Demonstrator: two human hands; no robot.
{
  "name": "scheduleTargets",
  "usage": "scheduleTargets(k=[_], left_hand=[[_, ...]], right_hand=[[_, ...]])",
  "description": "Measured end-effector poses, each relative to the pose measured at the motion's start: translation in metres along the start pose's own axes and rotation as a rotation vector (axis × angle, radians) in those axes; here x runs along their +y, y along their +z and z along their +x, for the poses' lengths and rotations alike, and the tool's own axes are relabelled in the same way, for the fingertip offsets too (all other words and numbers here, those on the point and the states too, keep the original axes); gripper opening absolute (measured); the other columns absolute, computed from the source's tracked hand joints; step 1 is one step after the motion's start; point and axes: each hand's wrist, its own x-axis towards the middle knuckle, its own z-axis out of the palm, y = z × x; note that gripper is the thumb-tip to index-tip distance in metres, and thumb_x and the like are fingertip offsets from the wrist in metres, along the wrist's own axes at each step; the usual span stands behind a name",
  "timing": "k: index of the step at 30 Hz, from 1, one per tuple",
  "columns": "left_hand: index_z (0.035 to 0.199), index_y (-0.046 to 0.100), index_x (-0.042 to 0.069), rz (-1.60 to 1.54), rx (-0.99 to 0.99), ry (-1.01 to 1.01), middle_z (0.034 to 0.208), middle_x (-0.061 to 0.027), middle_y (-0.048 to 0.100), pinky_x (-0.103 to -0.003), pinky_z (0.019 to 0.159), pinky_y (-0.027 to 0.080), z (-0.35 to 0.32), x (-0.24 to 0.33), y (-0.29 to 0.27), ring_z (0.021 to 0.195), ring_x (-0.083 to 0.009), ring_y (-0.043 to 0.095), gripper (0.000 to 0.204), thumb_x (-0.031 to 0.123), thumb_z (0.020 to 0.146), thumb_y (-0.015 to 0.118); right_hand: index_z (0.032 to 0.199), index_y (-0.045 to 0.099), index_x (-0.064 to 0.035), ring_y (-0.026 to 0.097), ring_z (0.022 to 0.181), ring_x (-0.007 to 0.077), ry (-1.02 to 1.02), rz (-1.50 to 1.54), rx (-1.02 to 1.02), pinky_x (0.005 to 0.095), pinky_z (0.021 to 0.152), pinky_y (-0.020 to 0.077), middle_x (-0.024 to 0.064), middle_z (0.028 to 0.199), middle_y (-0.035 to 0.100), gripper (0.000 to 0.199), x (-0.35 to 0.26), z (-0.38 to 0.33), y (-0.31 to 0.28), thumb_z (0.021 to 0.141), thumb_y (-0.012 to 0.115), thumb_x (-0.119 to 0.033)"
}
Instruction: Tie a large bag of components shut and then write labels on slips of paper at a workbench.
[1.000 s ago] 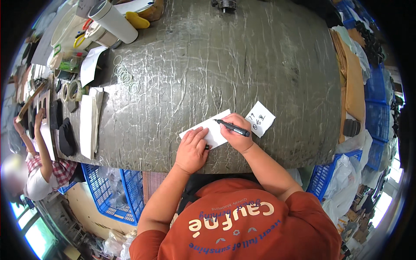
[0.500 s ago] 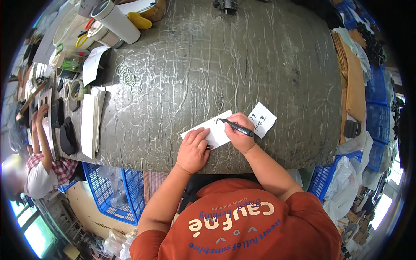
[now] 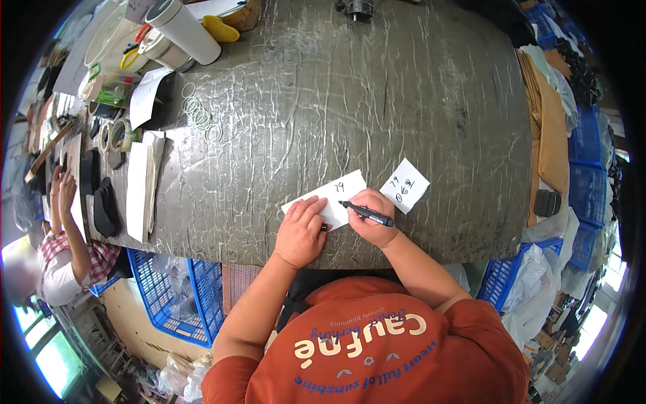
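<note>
1. Left hand (image 3: 301, 231) lies flat, fingers spread, pinning the near end of the white paper slip (image 3: 330, 200) at the near edge of the tabletop (image 3: 350, 101).
2. Right hand (image 3: 372, 217) is closed around a black marker (image 3: 367, 213), tip on the slip.
3. The slip bears only a short mark; most of it is blank, so the writing appears barely begun.
4. A smaller written note (image 3: 404, 185) lies just right of the slip.
5. Beyond the slip, the tabletop is open; rings (image 3: 200, 116) and containers (image 3: 182, 30) crowd the far left.

free: bare table (image 3: 377, 101) beyond the hands | blocked: left-edge clutter (image 3: 121, 155), right-edge fabric stack (image 3: 548, 128)
</note>
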Motion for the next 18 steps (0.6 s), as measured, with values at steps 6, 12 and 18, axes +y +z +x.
scheduleTargets(k=[6,12,18], left_hand=[[0.078,0.052,0.004,0.005,-0.003,-0.001,0.112,-0.0106,0.054,-0.044,0.093,0.037,0.0,0.0,0.0,0.11,-0.0294,0.048,0.019,0.009,0.065,0.066],[0.077,0.052,0.004,0.009,0.003,-0.004,0.113,-0.0106,0.054,-0.043,0.093,0.037,0.0,0.001,0.0,0.11,-0.0291,0.049,0.019,0.009,0.065,0.066],[0.076,0.052,0.004,0.012,0.008,-0.003,0.112,-0.0106,0.054,-0.043,0.093,0.037,0.0,0.002,-0.001,0.11,-0.0292,0.049,0.018,0.009,0.065,0.066]], right_hand=[[0.078,0.051,-0.0034,0.057,0.057,0.0247,0.004,0.039,-0.018,0.0309,0.051,0.0455,0.0116,0.068,0.055,0.02,-0.003,0.003,0.001,0.064,0.064,0.003],[0.073,0.051,-0.0037,0.054,0.055,0.0251,0.059,0.056,-0.074,0.0316,0.049,0.0434,0.0103,0.065,0.053,0.015,-0.001,-0.001,-0.005,0.064,0.062,0.002],[0.072,0.051,-0.0037,0.054,0.053,0.0238,0.02,0.067,-0.072,0.0309,0.047,0.0423,0.0097,0.065,0.053,0.015,-0.005,0.004,-0.003,0.064,0.061,0.003]])
